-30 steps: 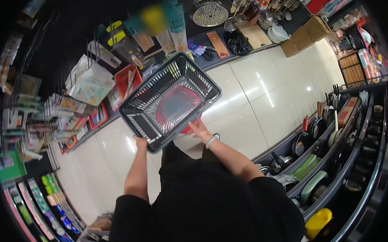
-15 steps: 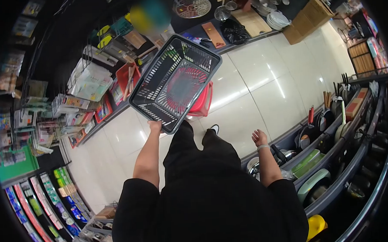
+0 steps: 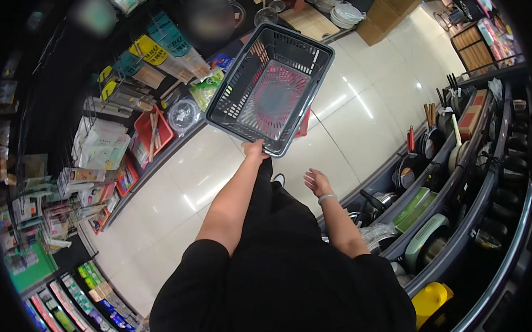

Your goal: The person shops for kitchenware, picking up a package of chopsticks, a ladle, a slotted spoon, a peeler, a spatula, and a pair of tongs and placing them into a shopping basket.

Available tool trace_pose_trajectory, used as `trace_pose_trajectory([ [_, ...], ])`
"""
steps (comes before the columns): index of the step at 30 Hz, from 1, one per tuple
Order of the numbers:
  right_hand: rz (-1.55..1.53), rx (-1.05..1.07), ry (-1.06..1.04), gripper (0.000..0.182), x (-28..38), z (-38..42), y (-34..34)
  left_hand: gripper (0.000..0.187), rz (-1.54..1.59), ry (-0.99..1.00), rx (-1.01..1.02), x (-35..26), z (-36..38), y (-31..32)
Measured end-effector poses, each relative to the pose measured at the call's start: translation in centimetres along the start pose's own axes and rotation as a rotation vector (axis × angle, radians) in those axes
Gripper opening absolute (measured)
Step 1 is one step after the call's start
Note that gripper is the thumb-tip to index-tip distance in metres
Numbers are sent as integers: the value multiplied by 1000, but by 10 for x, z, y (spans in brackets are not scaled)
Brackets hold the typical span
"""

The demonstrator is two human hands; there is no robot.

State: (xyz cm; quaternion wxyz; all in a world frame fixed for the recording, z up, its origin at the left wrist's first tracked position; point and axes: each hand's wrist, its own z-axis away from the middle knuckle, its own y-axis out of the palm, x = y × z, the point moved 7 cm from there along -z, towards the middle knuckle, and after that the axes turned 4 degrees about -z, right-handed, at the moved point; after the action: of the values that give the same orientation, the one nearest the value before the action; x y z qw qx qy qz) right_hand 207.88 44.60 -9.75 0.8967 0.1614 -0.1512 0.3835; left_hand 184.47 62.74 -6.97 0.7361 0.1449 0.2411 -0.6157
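- Since the earlier frame, the basket (image 3: 275,100) has shifted to cover more of the red thing (image 3: 304,124) below, and the right hand (image 3: 317,181) has come closer to it
- The left hand (image 3: 254,150) closes on the basket's near rim, fingers partly hidden, probably because the rim offers a firm edge
- The basket sits ahead of the body, its open top facing up towards the wearer; whether the red thing bears any weight, I cannot tell
- The right hand holds nothing, fingers loosely spread, near the pans (image 3: 404,175), perhaps out to the side for balance
- Left of the basket, a red tray (image 3: 168,127) keeps sticks (image 3: 153,135) together
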Motion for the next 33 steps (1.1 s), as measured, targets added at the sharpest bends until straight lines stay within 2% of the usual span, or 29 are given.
trace_pose_trajectory([
  [3,-37,16,-44,34,18,6,11,59,114,-47,96,-6,7,34],
  [5,-74,-16,-73,33,31,12,12,59,170,9,116,-7,8,45],
  [7,-86,-41,-105,33,44,7,11,54,320,-178,351,15,-17,65],
  [8,-83,-64,-121,33,51,6,10,48,321,-173,270,10,-6,64],
  [9,-91,-74,-132,33,60,8,13,48,314,-174,286,15,-15,64],
  [11,-82,-73,-158,36,81,8,22,42,327,-219,157,23,-37,53],
  [15,0,-46,-229,46,129,3,65,35,264,-211,62,-10,-11,32],
  [17,134,-97,-247,73,158,1,88,37,208,-138,31,-20,-11,18],
  [18,145,-92,-244,73,172,1,101,37,218,-141,24,-22,-11,14],
  [20,282,-52,-207,106,194,-1,128,39,217,-72,-27,-30,-13,-2],
  [21,288,-42,-201,106,203,-5,137,39,222,-71,-39,-28,-18,-8],
  [23,370,65,-114,119,215,-16,156,39,228,-97,-88,-22,-27,-15],
  [27,373,230,-108,95,199,-86,169,38,158,-114,-15,-19,-25,-8],
  [28,398,196,-126,82,199,-95,166,38,155,-86,-40,-28,-11,-3],
  [29,429,218,-123,82,196,-94,167,37,195,-41,-75,-33,-2,3],
  [31,375,116,-287,48,212,-80,160,45,151,-31,-97,-24,-7,6],
  [33,390,113,-238,42,231,-71,150,41,216,-66,-96,-11,0,26],
])
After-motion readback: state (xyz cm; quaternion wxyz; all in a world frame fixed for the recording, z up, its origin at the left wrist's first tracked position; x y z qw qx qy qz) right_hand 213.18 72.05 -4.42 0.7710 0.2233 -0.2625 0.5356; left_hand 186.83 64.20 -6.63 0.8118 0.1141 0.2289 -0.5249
